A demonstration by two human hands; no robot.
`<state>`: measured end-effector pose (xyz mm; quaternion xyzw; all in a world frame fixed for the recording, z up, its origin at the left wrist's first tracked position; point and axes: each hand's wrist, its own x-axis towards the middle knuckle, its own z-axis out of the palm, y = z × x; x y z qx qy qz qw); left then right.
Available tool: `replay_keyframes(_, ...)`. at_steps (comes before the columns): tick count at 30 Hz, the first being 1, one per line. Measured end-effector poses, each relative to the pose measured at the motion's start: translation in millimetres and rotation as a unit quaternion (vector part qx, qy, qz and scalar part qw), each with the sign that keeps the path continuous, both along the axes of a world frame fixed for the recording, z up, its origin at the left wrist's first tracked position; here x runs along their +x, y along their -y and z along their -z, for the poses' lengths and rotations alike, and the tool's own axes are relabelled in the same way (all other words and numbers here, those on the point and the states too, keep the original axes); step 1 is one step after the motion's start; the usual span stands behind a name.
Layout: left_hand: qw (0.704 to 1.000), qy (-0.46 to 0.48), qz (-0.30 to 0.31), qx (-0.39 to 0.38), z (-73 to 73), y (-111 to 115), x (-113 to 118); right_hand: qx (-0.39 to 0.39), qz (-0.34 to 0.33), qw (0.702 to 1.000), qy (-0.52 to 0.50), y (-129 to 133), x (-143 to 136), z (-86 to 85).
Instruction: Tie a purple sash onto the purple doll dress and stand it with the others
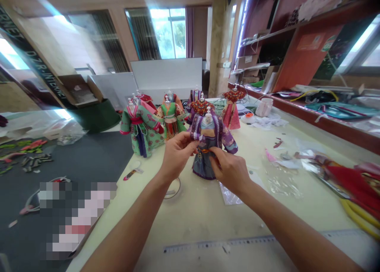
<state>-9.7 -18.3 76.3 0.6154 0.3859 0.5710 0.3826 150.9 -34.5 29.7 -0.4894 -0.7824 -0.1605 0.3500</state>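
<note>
In front of me stands a headless doll (204, 165) in a purple patterned robe over a dark grey skirt, with an orange cord at the waist. My left hand (177, 155) is closed in a pinch by the robe's purple sleeve (196, 137), at the doll's left side as I see it. My right hand (230, 169) pinches the skirt at the waist, near the end of the orange cord (204, 150). The other purple sleeve (230, 143) hangs out to the right, above my right hand. Fingertips hide part of the cloth they grip.
Behind stand several more dressed dolls, among them a green-robed one (141, 129) and a pink one (232, 113). A ruler (219, 242) lies along the near table. Plastic bags (285, 181) and red cloth (353, 185) lie right, a hoop (177, 189) near my left wrist.
</note>
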Motion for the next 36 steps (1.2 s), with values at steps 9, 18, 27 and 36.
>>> replay_keyframes(9, 0.999, -0.014, 0.051, -0.009, 4.3, -6, 2, -0.093, -0.055, 0.976, -0.188, -1, 2, -14.1)
replay_keyframes(18, 0.990, -0.038, 0.131, -0.044, -2.1, -4, -3, -0.319, -0.206, 0.877, -0.296, -9, 6, -46.6)
replay_keyframes(27, 0.989, -0.136, 0.024, 0.051, 30.9, -4, 0, -0.137, -0.134, 0.943, -0.271, -12, 3, -46.4)
replay_keyframes(36, 0.854, -0.407, -0.168, 0.278, 49.4, -12, 6, -0.053, -0.100, 0.954, -0.277, -13, -2, -33.8)
